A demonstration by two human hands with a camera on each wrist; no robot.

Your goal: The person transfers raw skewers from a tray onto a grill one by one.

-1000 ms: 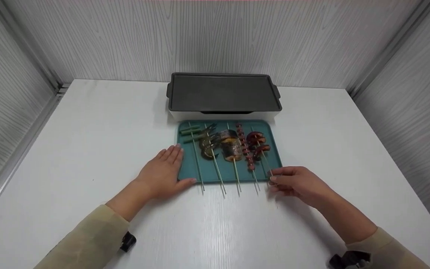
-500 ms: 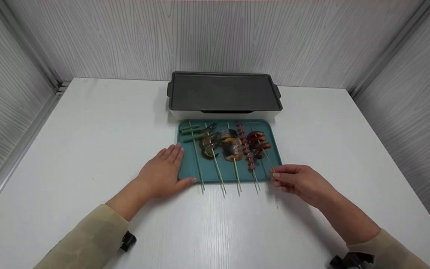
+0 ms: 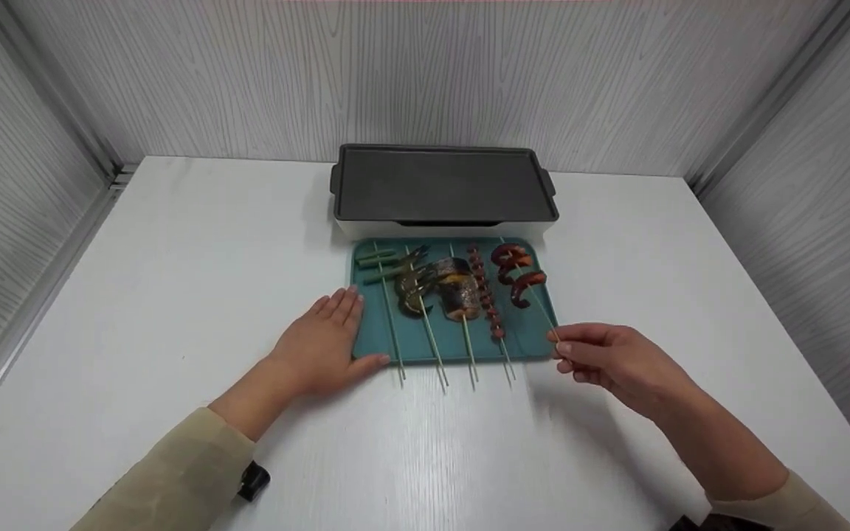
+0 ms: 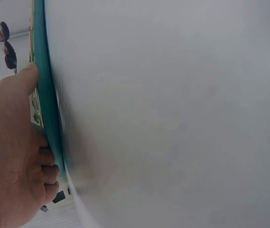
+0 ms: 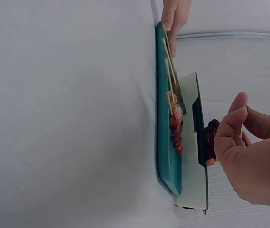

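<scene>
My right hand point(image 3: 624, 365) pinches the bare stick end of an octopus skewer point(image 3: 531, 279), whose dark red pieces curl like tentacles. In the right wrist view the skewer's food point(image 5: 211, 137) is partly behind the fingers, raised off the teal tray point(image 3: 372, 324). Flat along the tray's left edge lies my left hand point(image 3: 322, 343), its fingers straight and its thumb at the front left corner. On the tray are a green vegetable skewer point(image 3: 385, 284), a shrimp skewer point(image 3: 412, 291), a skewer of thick fish-like chunks point(image 3: 459, 291) and a thin skewer of small red pieces point(image 3: 485, 295).
Just behind the tray stands a grill point(image 3: 446, 184) with a dark flat plate and a white base. The white table point(image 3: 174, 295) has wood-grain panels point(image 3: 425, 74) at its back and on both sides. Several stick ends overhang the tray's front rim.
My right hand has lifted the octopus skewer and shifted it a little to the right, away from the other skewers. The left hand stays in place on the tray.
</scene>
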